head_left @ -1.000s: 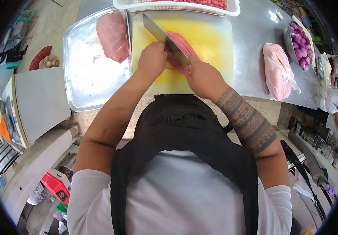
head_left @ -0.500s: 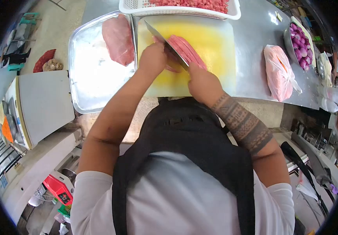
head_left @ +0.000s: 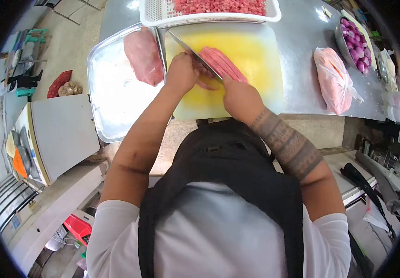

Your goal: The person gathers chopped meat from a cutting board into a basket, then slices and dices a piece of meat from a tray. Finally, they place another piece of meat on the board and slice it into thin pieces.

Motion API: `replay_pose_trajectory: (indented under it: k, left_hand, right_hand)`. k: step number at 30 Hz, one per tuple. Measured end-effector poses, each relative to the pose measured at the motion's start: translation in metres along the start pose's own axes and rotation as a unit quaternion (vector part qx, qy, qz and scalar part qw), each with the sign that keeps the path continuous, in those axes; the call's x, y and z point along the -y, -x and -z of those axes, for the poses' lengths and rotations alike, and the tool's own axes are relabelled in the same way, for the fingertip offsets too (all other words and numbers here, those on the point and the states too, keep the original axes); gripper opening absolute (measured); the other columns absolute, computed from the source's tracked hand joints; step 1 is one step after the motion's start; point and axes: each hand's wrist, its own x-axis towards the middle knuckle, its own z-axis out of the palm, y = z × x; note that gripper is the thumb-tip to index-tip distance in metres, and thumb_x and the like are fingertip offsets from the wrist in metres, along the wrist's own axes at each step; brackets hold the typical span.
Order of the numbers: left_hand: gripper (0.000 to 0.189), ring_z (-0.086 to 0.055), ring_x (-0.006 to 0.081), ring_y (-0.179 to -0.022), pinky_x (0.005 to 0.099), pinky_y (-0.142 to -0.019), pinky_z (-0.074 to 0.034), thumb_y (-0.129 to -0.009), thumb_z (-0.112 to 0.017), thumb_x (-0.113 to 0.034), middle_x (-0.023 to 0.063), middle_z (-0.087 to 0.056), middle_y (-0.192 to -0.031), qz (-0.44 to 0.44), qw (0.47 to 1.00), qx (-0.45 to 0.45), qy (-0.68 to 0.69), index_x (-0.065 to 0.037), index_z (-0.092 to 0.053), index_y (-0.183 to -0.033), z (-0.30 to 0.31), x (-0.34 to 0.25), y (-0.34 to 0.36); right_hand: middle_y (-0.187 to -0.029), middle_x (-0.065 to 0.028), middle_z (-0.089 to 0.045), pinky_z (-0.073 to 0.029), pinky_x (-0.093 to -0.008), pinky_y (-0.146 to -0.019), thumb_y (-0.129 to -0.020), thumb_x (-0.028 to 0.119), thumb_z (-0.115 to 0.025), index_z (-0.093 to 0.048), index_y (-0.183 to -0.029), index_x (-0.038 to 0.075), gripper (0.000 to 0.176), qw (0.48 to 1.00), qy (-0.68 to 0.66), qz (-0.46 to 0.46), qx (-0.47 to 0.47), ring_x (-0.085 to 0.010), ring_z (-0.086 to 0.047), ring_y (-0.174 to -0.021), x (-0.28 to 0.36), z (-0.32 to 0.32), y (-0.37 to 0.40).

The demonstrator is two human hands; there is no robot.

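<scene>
My right hand [head_left: 242, 98] is closed round the handle of a large kitchen knife [head_left: 193, 53], whose blade slants up and left over the yellow cutting board [head_left: 260, 51]. Long strips of raw meat [head_left: 219, 61] lie together along the blade's right side. On its left side, my left hand [head_left: 183, 72] is closed, with curled fingers pressed on a piece of raw meat [head_left: 203, 69]; the fingertips are partly hidden. A thin end of meat sticks out below that hand. The knife's handle is hidden in my right hand.
A metal tray [head_left: 112, 102] left of the board holds a large raw meat slab [head_left: 145, 58]. Behind stands a white basket [head_left: 209, 18] of diced meat. On the right are a tied plastic bag [head_left: 333, 83] with pinkish contents and a bowl [head_left: 343, 46] of purple onions.
The knife's blade has turned from showing its broad face to standing more edge-on. Both hands keep nearly the same places. The whole view has shifted slightly.
</scene>
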Motion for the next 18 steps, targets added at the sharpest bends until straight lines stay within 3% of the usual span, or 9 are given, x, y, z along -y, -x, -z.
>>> replay_pose_trajectory:
  k: [4, 7, 10, 13, 16, 18]
  left_hand:
    - [0.033, -0.067, 0.0436, -0.109, 0.0498, -0.097, -0.054, -0.082, -0.075, -0.010, 0.0238, -0.071, -0.113, -0.026, 0.999, -0.013, 0.014, 0.002, -0.071, -0.112, -0.001, -0.002, 0.003]
    - [0.035, -0.066, 0.0423, -0.113, 0.0505, -0.103, -0.051, -0.090, -0.074, -0.017, 0.0230, -0.070, -0.118, -0.055, 0.997, 0.012, -0.052, 0.002, -0.069, -0.119, 0.006, 0.002, 0.010]
    - [0.044, -0.058, 0.0440, -0.129, 0.0540, -0.113, -0.042, -0.097, -0.070, -0.023, 0.0259, -0.065, -0.135, 0.012, 0.996, -0.084, -0.018, 0.002, -0.064, -0.133, -0.002, 0.034, 0.016]
    - [0.051, -0.050, 0.0440, -0.142, 0.0518, -0.121, -0.036, -0.104, -0.061, -0.027, 0.0296, -0.055, -0.149, -0.018, 0.991, -0.131, 0.011, 0.004, -0.056, -0.144, 0.002, 0.054, -0.002]
    - [0.056, -0.042, 0.0437, -0.149, 0.0509, -0.126, -0.030, -0.108, -0.055, -0.031, 0.0311, -0.049, -0.155, -0.006, 0.996, -0.068, 0.060, 0.007, -0.050, -0.149, -0.007, 0.051, -0.030]
    - [0.058, -0.041, 0.0439, -0.150, 0.0518, -0.127, -0.028, -0.109, -0.052, -0.032, 0.0312, -0.047, -0.157, -0.064, 0.996, -0.039, 0.039, 0.008, -0.046, -0.151, -0.026, 0.046, -0.033]
  right_hand:
    - [-0.091, -0.0251, -0.073, -0.057, -0.0557, -0.079, -0.092, 0.012, -0.061, -0.056, -0.118, 0.001, 0.029, 0.996, -0.017, 0.053, -0.067, -0.0454, -0.073, -0.089, 0.008, -0.005, -0.034]
    - [-0.092, -0.0252, -0.073, -0.057, -0.0557, -0.080, -0.094, 0.015, -0.061, -0.056, -0.120, 0.002, 0.029, 0.999, -0.038, 0.016, -0.027, -0.0462, -0.072, -0.091, -0.007, 0.001, -0.027]
    - [-0.093, -0.0264, -0.073, -0.056, -0.0562, -0.080, -0.094, 0.015, -0.062, -0.055, -0.118, 0.002, 0.029, 0.997, -0.074, -0.025, -0.012, -0.0482, -0.070, -0.091, -0.020, 0.025, 0.019]
    - [-0.090, -0.0290, -0.069, -0.053, -0.0583, -0.077, -0.091, 0.010, -0.061, -0.053, -0.113, 0.001, 0.026, 0.994, -0.071, -0.079, -0.024, -0.0514, -0.067, -0.088, -0.031, 0.046, 0.063]
    - [-0.087, -0.0281, -0.069, -0.053, -0.0590, -0.076, -0.089, 0.009, -0.062, -0.052, -0.111, 0.002, 0.025, 0.992, -0.030, -0.118, -0.025, -0.0508, -0.067, -0.086, -0.049, 0.057, 0.083]
    - [-0.083, -0.0247, -0.070, -0.055, -0.0586, -0.075, -0.089, 0.012, -0.064, -0.052, -0.110, 0.004, 0.025, 0.992, -0.021, -0.122, -0.037, -0.0474, -0.070, -0.084, -0.064, 0.053, 0.090]
